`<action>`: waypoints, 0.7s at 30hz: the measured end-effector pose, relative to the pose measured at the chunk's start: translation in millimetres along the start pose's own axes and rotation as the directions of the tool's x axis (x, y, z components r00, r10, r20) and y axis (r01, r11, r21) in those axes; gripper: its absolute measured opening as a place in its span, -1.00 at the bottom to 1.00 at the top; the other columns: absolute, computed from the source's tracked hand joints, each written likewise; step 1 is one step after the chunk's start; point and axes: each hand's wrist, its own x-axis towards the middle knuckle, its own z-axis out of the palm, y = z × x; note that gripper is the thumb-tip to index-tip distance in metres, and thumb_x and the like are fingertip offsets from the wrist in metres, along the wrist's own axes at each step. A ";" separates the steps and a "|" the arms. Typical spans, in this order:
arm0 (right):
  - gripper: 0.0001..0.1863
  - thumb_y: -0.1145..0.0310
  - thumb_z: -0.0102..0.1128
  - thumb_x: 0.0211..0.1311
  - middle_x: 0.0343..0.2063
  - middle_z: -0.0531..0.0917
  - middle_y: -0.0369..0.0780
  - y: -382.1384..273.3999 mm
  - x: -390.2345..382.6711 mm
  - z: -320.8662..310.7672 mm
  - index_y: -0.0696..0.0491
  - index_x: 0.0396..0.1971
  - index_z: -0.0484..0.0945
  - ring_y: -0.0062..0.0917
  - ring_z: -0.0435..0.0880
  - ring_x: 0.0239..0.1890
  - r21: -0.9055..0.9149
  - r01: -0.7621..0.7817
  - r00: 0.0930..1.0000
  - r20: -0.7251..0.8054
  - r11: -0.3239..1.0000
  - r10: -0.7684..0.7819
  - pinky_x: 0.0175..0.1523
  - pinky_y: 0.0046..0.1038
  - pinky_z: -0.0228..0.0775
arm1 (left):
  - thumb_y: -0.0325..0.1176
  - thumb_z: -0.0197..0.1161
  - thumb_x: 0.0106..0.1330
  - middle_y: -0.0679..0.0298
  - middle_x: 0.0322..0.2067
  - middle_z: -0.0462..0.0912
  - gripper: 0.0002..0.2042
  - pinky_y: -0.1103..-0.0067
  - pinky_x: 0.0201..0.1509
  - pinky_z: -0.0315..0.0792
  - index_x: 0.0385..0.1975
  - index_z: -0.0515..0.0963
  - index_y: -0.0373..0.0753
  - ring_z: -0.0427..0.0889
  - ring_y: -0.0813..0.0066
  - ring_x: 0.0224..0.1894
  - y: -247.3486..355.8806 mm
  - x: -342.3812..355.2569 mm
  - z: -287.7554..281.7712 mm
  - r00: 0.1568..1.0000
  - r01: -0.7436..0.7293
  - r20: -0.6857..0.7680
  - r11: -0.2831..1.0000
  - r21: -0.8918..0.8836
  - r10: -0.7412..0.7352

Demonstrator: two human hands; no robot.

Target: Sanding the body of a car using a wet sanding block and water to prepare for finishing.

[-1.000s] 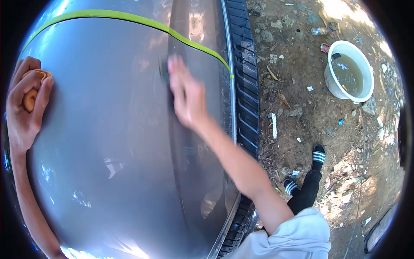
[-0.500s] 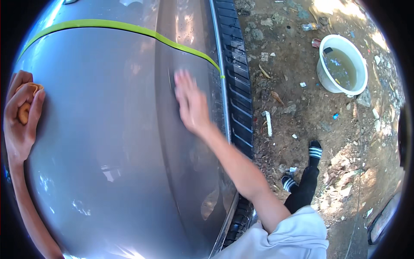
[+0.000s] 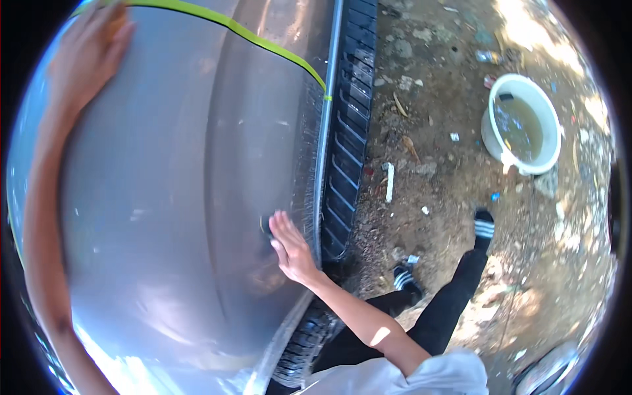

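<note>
A large grey vehicle body panel (image 3: 151, 151) fills the left side. My left hand (image 3: 85, 52) reaches up its far left part, close to a yellow-green tape strip (image 3: 240, 29). Its fingers curl round an orange-tan, sponge-like piece (image 3: 118, 29), mostly hidden by the hand. Lower down, near the panel's right edge, my right hand (image 3: 293, 249) lies over the surface with its fingers together. A small dark pad (image 3: 265, 226) sticks out under the fingertips; the rest of it is covered, and the fingers are slightly blurred.
Black ribbed trim (image 3: 349, 145) runs along the panel's right side, with a tyre (image 3: 303, 349) below. A white bucket (image 3: 490, 131) of murky water stands on littered dirt ground (image 3: 428, 131). My feet in striped slides (image 3: 484, 227) are between bucket and vehicle.
My left hand has moved up the panel toward the tape, still with the orange-tan piece. My right hand has come down toward me along the right side. The view has shifted slightly.
</note>
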 end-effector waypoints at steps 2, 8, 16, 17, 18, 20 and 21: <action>-0.56 0.51 0.13 0.32 0.18 0.54 -0.01 37.7 -16.3 -70.1 0.09 0.20 0.48 -0.19 0.48 0.29 0.052 -0.072 0.988 0.140 0.996 0.064 0.41 -0.20 0.26 | -0.17 0.19 0.28 -0.13 0.35 0.26 -0.55 0.12 0.41 0.11 0.10 0.50 -0.30 0.19 -0.01 0.42 114.1 62.0 -22.7 0.950 0.231 0.235 0.969 -0.092 -0.204; -0.65 0.46 0.02 0.40 0.10 0.62 -0.04 122.4 35.4 -321.3 0.15 0.13 0.55 -0.22 0.59 0.18 -0.308 -0.154 0.987 -0.007 0.939 0.159 0.33 -0.32 0.36 | -0.26 0.15 0.28 0.03 0.32 0.36 -0.60 0.22 0.39 0.21 0.07 0.51 -0.31 0.31 0.11 0.38 255.5 33.8 93.6 0.995 0.003 0.100 0.980 -0.198 0.018; -0.61 0.27 -0.12 0.56 0.05 0.64 -0.01 136.2 -13.6 -534.7 0.14 0.20 0.48 -0.29 0.62 0.12 -0.551 -0.409 0.913 -0.256 0.727 0.319 0.21 -0.41 0.37 | -0.31 0.17 0.28 0.15 0.47 0.11 -0.58 0.18 0.55 -0.03 0.16 0.54 -0.21 0.02 0.11 0.52 325.7 -187.1 -53.7 0.682 -0.144 0.364 0.604 -0.784 0.634; -0.59 0.24 -0.10 0.55 0.02 0.65 0.01 122.9 -20.9 -546.1 0.14 0.21 0.47 -0.27 0.64 0.08 -0.626 -0.526 0.838 -0.267 0.575 0.477 0.17 -0.37 0.40 | -0.29 0.20 0.26 0.15 0.48 0.10 -0.59 0.17 0.56 -0.06 0.13 0.56 -0.18 0.00 0.11 0.52 318.8 -216.2 -82.1 0.611 -0.176 0.376 0.583 -0.793 0.696; -0.59 0.24 -0.08 0.54 -0.03 0.66 0.03 134.6 -44.1 -569.8 0.14 0.20 0.48 -0.26 0.66 0.01 -0.618 -0.342 0.940 -0.215 0.708 0.266 0.12 -0.31 0.42 | -0.27 0.22 0.25 0.15 0.48 0.10 -0.60 0.16 0.56 -0.09 0.11 0.58 -0.14 -0.02 0.10 0.53 315.2 -230.5 -95.6 0.546 -0.208 0.367 0.546 -0.811 0.753; -0.59 0.25 -0.12 0.54 -0.09 0.67 0.07 129.8 -71.5 -615.8 0.18 0.16 0.50 -0.14 0.68 -0.07 -0.676 -0.471 0.865 -0.225 0.567 0.449 0.07 -0.27 0.43 | -0.25 0.24 0.21 0.14 0.47 0.10 -0.59 0.17 0.57 -0.13 0.10 0.60 -0.06 0.00 0.11 0.52 275.7 -201.0 -113.1 0.479 -0.180 0.475 0.612 -0.770 0.738; -0.59 0.24 -0.13 0.54 -0.13 0.67 0.09 126.5 -75.6 -628.8 0.18 0.16 0.50 -0.12 0.67 -0.12 -0.658 -0.516 0.842 -0.272 0.549 0.466 0.03 -0.27 0.44 | -0.25 0.23 0.21 0.11 0.47 0.10 -0.60 0.15 0.58 -0.15 0.08 0.60 -0.05 0.00 0.10 0.52 256.0 -184.2 -106.2 0.587 -0.164 0.481 0.678 -0.717 0.651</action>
